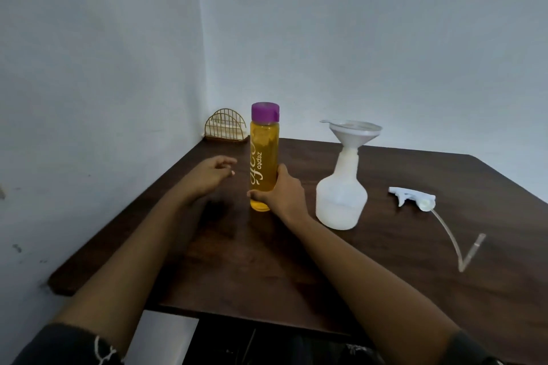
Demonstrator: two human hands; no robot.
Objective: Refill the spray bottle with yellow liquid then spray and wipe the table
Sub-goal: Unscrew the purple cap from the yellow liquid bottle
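Yellow bottle (264, 163) standing mid-counter (267, 261), purple cap (265, 112) on. Right hand (284, 190) gripping its base; left hand (210, 175) hovering, fingers (228, 161) loose, holding nothing. Risk: uncapping one-handed tipping it, or bumping the funnel (354, 130) off the spray bottle (341, 195) to the right.

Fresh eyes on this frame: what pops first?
The yellow bottle with its purple cap stands on the dark table, gripped low by the right hand, the left hand open beside it. Right of it stands the white spray bottle with a funnel in its neck; its trigger head lies further right.
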